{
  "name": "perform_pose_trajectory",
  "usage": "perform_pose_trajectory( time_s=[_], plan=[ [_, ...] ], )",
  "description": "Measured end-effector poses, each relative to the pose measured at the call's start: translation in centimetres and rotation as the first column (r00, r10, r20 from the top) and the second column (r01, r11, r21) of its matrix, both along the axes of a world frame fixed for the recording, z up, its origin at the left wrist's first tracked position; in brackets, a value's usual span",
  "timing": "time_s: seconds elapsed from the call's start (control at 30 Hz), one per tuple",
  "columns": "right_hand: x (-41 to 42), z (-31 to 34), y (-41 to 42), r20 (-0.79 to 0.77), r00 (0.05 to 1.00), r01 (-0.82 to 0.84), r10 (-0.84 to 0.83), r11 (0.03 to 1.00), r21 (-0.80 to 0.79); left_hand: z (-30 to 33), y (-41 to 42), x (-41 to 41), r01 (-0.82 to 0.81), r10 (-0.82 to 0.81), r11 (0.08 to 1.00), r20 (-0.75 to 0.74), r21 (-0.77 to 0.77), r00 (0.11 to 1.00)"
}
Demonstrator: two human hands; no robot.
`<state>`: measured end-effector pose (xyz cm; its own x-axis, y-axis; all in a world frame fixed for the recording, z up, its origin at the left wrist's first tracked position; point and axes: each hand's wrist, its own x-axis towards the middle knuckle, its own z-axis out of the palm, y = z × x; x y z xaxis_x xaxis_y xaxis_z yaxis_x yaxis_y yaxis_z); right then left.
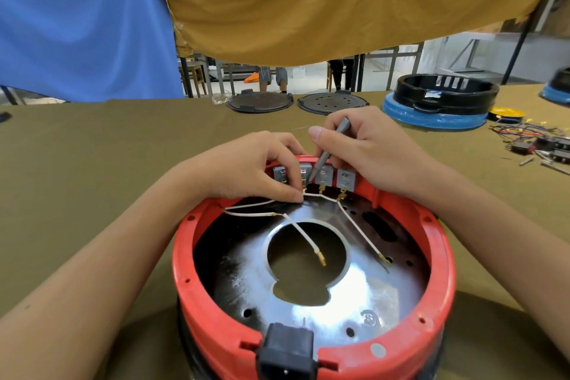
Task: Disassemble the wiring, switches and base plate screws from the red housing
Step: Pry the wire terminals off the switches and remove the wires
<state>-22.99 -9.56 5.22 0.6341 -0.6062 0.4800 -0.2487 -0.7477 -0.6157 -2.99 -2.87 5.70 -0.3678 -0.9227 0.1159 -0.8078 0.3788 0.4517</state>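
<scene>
Head view shows no legible writing; left hand (259, 170) pinches a white wire (311, 194) inside the red housing (444, 256), right hand (364, 148) grips a grey tool (330, 148), its tip hidden among switches (345, 177).

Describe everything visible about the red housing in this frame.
The red housing is a round, open plastic ring with small holes in its rim. A shiny metal base plate with a large cut-out sits inside. Grey switches line its far wall, white wires trailing from them. A black socket sits at the near rim. Both hands work at the switches.
</scene>
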Motion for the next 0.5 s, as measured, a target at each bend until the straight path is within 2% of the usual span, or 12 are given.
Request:
perform_pose_trajectory(
  time_s=[0.1,0.5],
  plan=[
    [-0.04,-0.06,-0.18,0.042,0.999,0.001,-0.003,1.000,0.031,0.02,0.01,0.00,0.004,-0.004,1.000,0.004,0.002,1.000],
    [0.41,0.44,-0.51,0.002,1.000,0.004,-0.004,0.994,0.112,0.01,-0.13,0.01,0.011,-0.011,1.000,0.009,-0.007,1.000]
  ],
)
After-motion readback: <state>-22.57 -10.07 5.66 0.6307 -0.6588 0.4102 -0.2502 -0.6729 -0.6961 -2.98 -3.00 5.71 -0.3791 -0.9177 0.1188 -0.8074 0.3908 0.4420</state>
